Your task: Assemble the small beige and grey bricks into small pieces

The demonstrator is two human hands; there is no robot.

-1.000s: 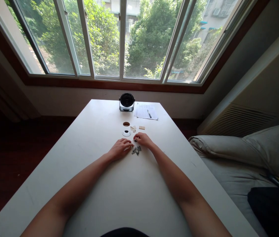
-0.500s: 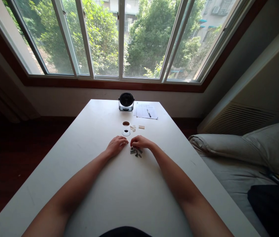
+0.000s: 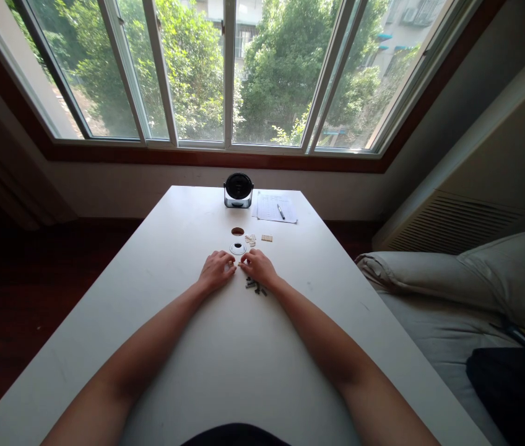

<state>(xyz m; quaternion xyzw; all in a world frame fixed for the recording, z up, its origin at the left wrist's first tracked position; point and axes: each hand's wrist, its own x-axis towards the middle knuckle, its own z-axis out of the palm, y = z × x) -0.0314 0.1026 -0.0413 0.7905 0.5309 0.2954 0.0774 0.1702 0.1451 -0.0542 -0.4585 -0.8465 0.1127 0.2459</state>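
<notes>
Both my hands rest on the white table (image 3: 151, 297), fingertips almost meeting near its middle. My left hand (image 3: 216, 270) lies palm down with curled fingers. My right hand (image 3: 257, 267) has its fingers pinched together towards the left hand; whatever sits between them is too small to make out. A small heap of dark grey pieces (image 3: 254, 286) lies just under my right wrist. Beyond the fingertips lie a white ring (image 3: 238, 248), a brown disc (image 3: 237, 231) and a few tan pieces (image 3: 267, 238).
A small black fan (image 3: 238, 189) stands at the table's far edge, beside a sheet of paper (image 3: 272, 209) with a pen (image 3: 280, 212) on it. A wide window fills the back wall. A bed with grey bedding (image 3: 452, 291) lies to the right.
My right hand has slid left, off the grey pieces, until its fingertips meet the left hand's. My left hand has crept slightly forward.
</notes>
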